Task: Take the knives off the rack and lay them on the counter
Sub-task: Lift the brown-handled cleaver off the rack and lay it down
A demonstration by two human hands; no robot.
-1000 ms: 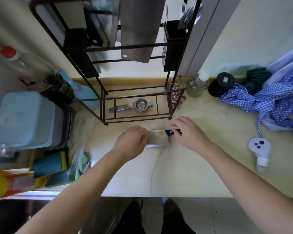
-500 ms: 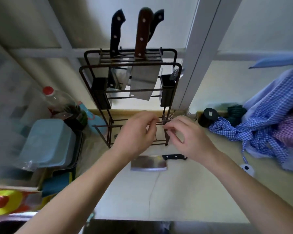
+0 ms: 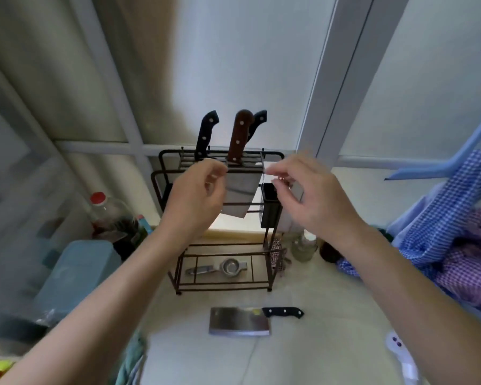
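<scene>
The single head-worn camera is looking forward and slightly down, close over the surface [image 3: 317, 343], facing the rack [image 3: 220, 190].

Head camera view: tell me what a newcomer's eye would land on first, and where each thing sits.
Two bare hands, the left hand and the right hand, are raised open in front of the black wire knife rack at the centre. Three handles stick up from its top, the brown wooden-handled knife most prominent between two black ones. On the pale counter in front lies a steel cleaver with a black handle.
</scene>
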